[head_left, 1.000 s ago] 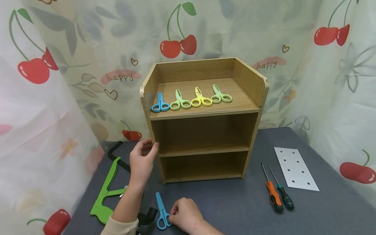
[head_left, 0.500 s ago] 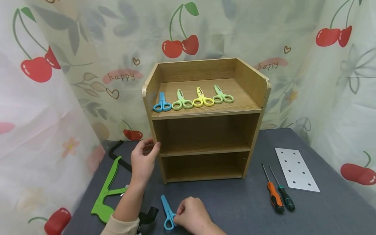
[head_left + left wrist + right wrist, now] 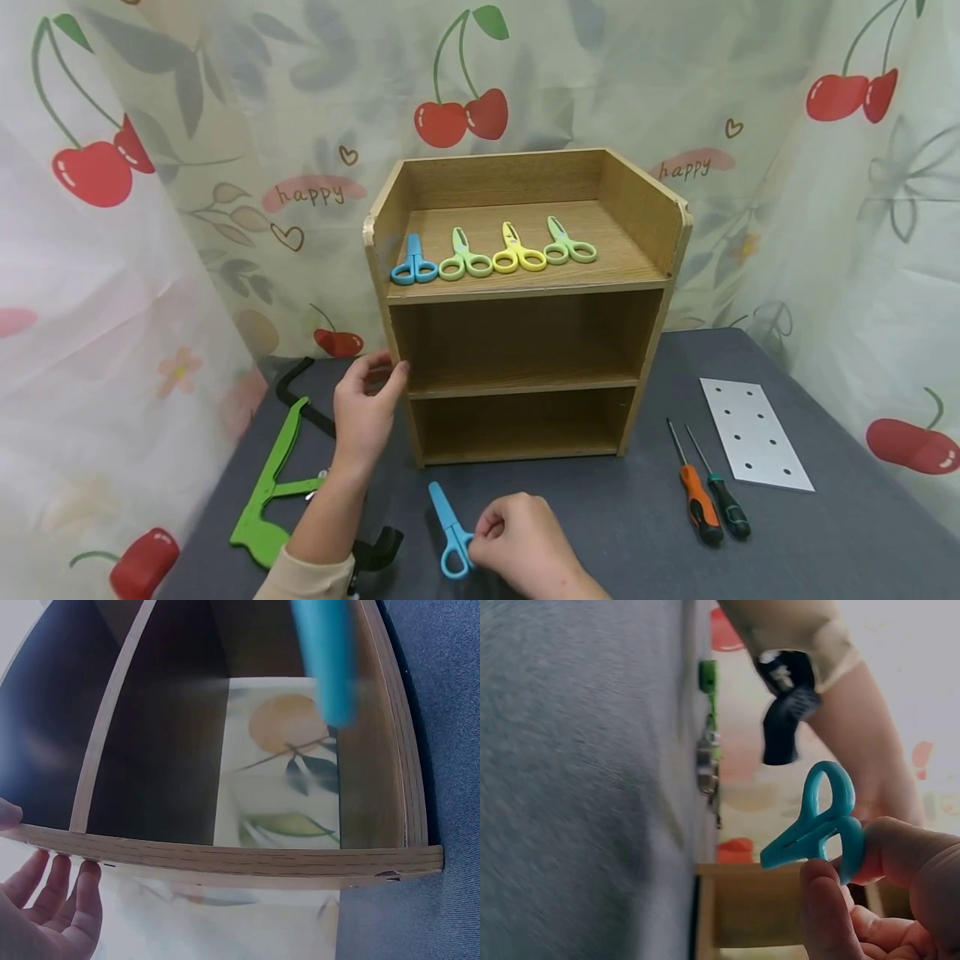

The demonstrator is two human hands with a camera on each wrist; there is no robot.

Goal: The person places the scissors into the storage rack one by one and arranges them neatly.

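Note:
My right hand (image 3: 525, 542) pinches one finger loop of the blue scissors (image 3: 452, 533) in front of the wooden shelf (image 3: 525, 389). The scissors' tip points up and left in the head view. Seen from the right wrist, thumb and fingers of the right hand (image 3: 885, 892) hold the scissors (image 3: 810, 829) above the dark surface. At the shelf's left side, my left hand (image 3: 367, 408) grips the upright panel; in the left wrist view its thumb is inside the edge and its fingers (image 3: 86, 904) outside. A blurred scissors tip (image 3: 326, 660) crosses that view's top.
On the shelf top lie blue scissors (image 3: 414, 265), green scissors (image 3: 463, 260), yellow scissors (image 3: 517, 254) and another green pair (image 3: 567, 246). A green hacksaw (image 3: 272, 492) lies left. Orange (image 3: 701, 504) and dark green (image 3: 727, 504) screwdrivers and a white perforated plate (image 3: 756, 435) lie right.
My right hand has moved right with the blue scissors, and slightly up in the last half second. The left hand stays on the shelf's side.

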